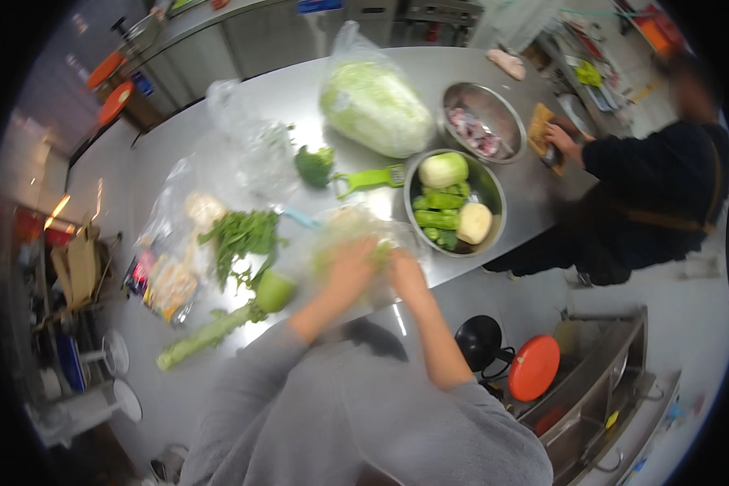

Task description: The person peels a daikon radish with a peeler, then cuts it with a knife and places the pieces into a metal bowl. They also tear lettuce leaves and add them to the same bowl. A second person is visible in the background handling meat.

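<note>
Both hands are blurred at the table's near edge, over a clear plastic bag [355,222] with pale green vegetable matter in or under it. My left hand [357,264] grips the bag from its left side. Close by, my right hand [406,272] has hold of the bag's right side. A peeler with a light blue handle [301,217] lies just beyond my left hand. Further left are leafy greens [243,243], a cut green radish [274,290] and a long green stalk [209,337]. A steel bowl [499,222] of peeled and cut vegetables stands to the right.
Beyond lie a bagged napa cabbage [373,106], a broccoli floret [314,165] and a green grater [370,178]. Another steel bowl [510,112] holds raw meat pieces. At right a person [650,170] handles a yellow-brown block [544,130]. Plastic bags [170,200] cover the table's left.
</note>
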Demonstrator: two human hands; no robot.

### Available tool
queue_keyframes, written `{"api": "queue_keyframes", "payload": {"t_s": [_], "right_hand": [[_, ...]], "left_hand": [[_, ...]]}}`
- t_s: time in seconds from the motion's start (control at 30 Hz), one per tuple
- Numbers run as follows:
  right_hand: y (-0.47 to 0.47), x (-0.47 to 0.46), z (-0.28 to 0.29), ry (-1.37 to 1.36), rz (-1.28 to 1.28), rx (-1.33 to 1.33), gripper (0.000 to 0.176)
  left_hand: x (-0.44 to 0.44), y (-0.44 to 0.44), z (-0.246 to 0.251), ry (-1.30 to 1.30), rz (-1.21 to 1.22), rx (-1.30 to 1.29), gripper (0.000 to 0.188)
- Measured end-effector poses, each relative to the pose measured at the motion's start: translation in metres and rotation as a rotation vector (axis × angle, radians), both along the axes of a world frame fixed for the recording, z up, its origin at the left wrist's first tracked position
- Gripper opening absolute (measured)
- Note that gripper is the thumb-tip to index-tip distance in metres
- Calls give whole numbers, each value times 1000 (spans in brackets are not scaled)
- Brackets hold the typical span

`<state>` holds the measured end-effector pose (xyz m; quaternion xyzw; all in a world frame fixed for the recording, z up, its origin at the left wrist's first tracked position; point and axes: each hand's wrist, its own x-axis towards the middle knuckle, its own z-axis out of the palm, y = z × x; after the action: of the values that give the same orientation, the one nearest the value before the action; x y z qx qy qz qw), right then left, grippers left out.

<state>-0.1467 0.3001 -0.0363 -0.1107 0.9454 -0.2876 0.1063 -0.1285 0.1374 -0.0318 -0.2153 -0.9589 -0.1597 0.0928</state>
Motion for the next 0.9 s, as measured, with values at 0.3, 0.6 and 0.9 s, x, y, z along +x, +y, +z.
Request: {"api": "queue_keyframes", "payload": {"t_s": [0.3,0.6,0.9], "right_hand": [[10,34,47,100,-65,-19,40],[6,49,46,260,-196,-202,49],[18,47,23,295,-434,-124,66]], "left_hand": [[-12,-45,6,225,286,-137,63],[-26,-73,18,-144,534,1,71],[-25,-101,5,134,506,125,34]]}}
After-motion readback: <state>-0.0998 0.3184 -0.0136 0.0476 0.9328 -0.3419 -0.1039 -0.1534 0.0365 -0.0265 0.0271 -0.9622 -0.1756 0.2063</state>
